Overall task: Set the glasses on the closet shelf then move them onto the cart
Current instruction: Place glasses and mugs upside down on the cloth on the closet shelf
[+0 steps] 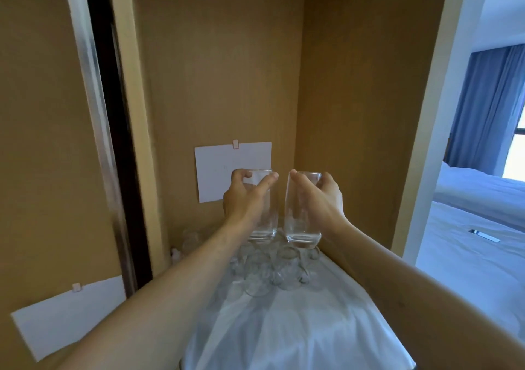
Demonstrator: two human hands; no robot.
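- left hand (pixel 241 196) is wrapped around the upper part of a tall clear glass (pixel 264 207), thumb on the near side and fingers curled round the rim end – a proper grip, not just a touch
- right hand (pixel 318 196) does the same to a second tall glass (pixel 301 210), fingers curled over the top, palm on its right side
- both glasses are upright, long axis vertical, just beside each other with a thin gap between, and they look held just above the cluster of glasses (pixel 270 270), not resting on anything
- that cluster sits on the white cloth (pixel 284 327) covering the closet shelf, straight below the two held glasses, towards the back wall
- so relative to the cluster, each hand is directly above it – whichever way this goes, I'd guess the move is mostly straight up or down, keeping them vertical so the bases don't clip the rims underneath
- the two hands look about equally near the cluster
- white paper card (pixel 233 171) is clipped to the wall behind the cluster
- no cart in view – can't tell which side it's on
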